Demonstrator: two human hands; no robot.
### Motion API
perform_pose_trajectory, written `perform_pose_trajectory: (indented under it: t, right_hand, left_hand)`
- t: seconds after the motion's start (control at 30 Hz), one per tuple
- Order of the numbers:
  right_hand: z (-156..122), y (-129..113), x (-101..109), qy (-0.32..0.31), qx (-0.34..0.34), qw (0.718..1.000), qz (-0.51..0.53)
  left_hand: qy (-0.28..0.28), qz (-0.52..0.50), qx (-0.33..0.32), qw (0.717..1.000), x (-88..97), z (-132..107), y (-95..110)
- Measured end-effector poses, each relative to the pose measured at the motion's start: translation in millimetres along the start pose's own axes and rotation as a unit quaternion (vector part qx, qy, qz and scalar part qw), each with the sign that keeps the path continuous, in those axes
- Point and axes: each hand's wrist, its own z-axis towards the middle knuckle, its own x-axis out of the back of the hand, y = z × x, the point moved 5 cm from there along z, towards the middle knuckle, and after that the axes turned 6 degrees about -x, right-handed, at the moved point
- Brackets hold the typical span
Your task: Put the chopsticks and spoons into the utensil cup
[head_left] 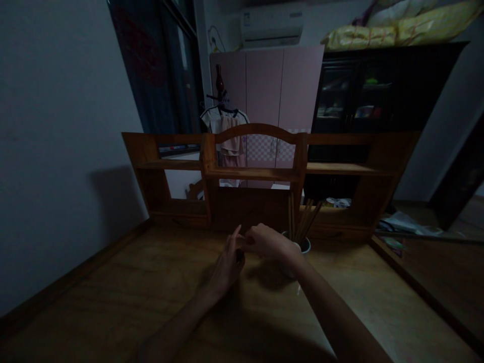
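My left hand (227,264) is just above the wooden tabletop near the middle, its fingers curled around a small dark object (240,255) whose kind I cannot make out in the dim light. My right hand (264,239) reaches over from the right, bent at the wrist, with its fingertips pinched together over the left hand. What those fingertips hold, if anything, is hidden. Behind the right wrist stands a pale cup (306,247), partly covered by that arm. Several thin wooden sticks (302,219) like chopsticks lean upright in it.
A wooden shelf unit (253,174) rises along the back of the tabletop (132,292). The white wall (68,151) borders the left side, and a raised wooden edge (416,285) runs along the right. Pink wardrobes (264,91) and a dark cabinet (355,96) stand beyond.
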Motion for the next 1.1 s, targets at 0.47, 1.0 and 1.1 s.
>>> perform_pose_trajectory:
  t: [0.47, 1.0, 1.1]
  right_hand:
    - [-5, -4, 3, -0.045, 0.056, 0.997, 0.025]
    - [-40, 7, 71, 0.159, -0.047, 0.985, -0.043]
    - [-49, 20, 89, 0.197, -0.080, 0.977, -0.017]
  left_hand:
    - [-0.021, 0.048, -0.099, 0.994, 13.0, -5, 35]
    - [0.069, 0.074, -0.064, 0.993, 21.9, 4, 31]
    - [0.039, 0.070, -0.052, 0.995, 16.6, 5, 23]
